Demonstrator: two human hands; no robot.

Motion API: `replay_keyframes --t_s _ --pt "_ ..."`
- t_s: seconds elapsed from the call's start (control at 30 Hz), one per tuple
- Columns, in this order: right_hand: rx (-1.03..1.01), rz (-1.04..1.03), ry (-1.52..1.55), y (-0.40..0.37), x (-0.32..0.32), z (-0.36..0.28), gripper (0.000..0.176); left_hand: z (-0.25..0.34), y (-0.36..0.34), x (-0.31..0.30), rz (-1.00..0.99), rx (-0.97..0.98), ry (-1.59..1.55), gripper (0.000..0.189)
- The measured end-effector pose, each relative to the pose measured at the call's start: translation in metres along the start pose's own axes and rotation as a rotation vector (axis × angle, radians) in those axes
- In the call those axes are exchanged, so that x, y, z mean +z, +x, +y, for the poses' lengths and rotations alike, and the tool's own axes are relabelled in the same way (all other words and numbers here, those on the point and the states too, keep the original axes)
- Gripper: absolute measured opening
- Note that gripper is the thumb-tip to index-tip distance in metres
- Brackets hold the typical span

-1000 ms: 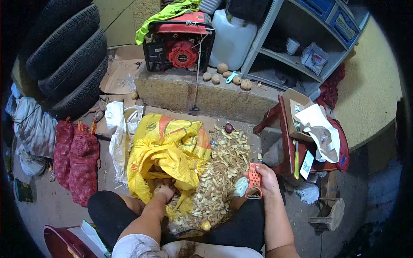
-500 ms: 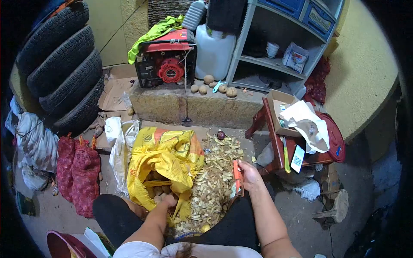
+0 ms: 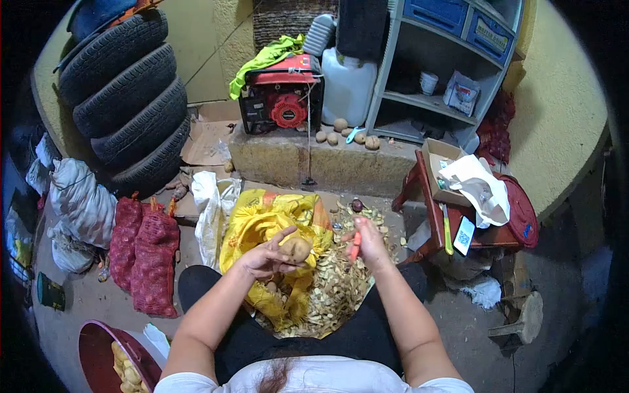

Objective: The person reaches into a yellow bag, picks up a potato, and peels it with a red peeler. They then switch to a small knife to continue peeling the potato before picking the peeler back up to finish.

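Observation:
In my left hand (image 3: 262, 258) sits a brown potato (image 3: 296, 250), gripped with some fingers stretched out, above a yellow woven sack (image 3: 252, 223). More potatoes show inside the sack's mouth, partly hidden by my arm. My right hand (image 3: 372, 246) is closed around an orange peeler (image 3: 355, 247), a little to the right of the potato and apart from it. A heap of potato peelings (image 3: 334, 295) lies on the floor between my legs, beside the sack.
At lower left stands a maroon tub (image 3: 88, 354) holding peeled potatoes (image 3: 128, 373). Red net sacks (image 3: 156, 262) and stacked tyres (image 3: 131, 98) are on the left. A small table (image 3: 426, 229) at right bears a knife (image 3: 447, 229). Several potatoes (image 3: 372, 142) rest on the ledge ahead.
My left hand has come up out of the yellow sack with a potato. My right hand has moved up and inward with the peeler. The view has shifted, bringing the tub's peeled potatoes into sight.

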State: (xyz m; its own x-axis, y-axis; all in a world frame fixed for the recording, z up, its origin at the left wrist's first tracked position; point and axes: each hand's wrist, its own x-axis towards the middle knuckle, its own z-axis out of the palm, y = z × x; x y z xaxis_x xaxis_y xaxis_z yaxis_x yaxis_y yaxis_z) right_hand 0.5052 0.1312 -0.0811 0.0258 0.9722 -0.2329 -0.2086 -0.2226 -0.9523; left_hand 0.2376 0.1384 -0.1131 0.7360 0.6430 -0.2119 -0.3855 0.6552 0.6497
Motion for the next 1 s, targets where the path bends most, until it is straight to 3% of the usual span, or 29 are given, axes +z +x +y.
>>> replay_keyframes --t_s 0.1,0.17,0.23,0.3,0.33,0.47,0.57,0.77,0.8,1.0 --pt "-0.098 -0.031 -0.156 0.013 0.039 -0.003 0.035 -0.003 0.008 0.021 -0.042 0.020 -0.116 0.068" --pt "-0.229 0.028 -0.131 0.040 0.049 0.016 0.026 -0.009 0.016 0.025 0.070 -0.005 -0.217 0.044" --pt "-0.222 0.102 -0.133 0.054 0.053 0.024 0.024 -0.015 0.028 0.024 0.083 -0.009 -0.308 0.035" --pt "-0.347 0.295 -0.181 0.073 0.054 0.044 0.028 -0.027 0.036 0.014 0.191 0.019 -0.287 0.033" --pt "-0.303 0.283 -0.140 0.074 0.053 0.048 0.034 -0.028 0.040 0.008 0.294 0.037 -0.262 0.032" --pt "-0.147 0.304 -0.229 0.094 0.045 0.074 0.046 -0.028 0.046 0.003 0.365 0.013 -0.193 0.030" --pt "-0.218 0.311 -0.254 0.084 0.056 0.059 0.034 -0.025 0.052 0.004 0.360 0.101 -0.190 0.029" --pt "-0.197 0.339 -0.264 0.090 0.049 0.056 0.037 -0.027 0.062 -0.001 0.392 0.072 -0.280 0.028" --pt "-0.263 0.374 -0.156 0.087 0.054 0.053 0.032 -0.027 0.062 0.000 0.394 0.067 -0.283 0.028" --pt "-0.294 0.429 -0.183 0.083 0.054 0.046 0.029 -0.027 0.057 0.008 0.510 0.033 -0.116 0.028"
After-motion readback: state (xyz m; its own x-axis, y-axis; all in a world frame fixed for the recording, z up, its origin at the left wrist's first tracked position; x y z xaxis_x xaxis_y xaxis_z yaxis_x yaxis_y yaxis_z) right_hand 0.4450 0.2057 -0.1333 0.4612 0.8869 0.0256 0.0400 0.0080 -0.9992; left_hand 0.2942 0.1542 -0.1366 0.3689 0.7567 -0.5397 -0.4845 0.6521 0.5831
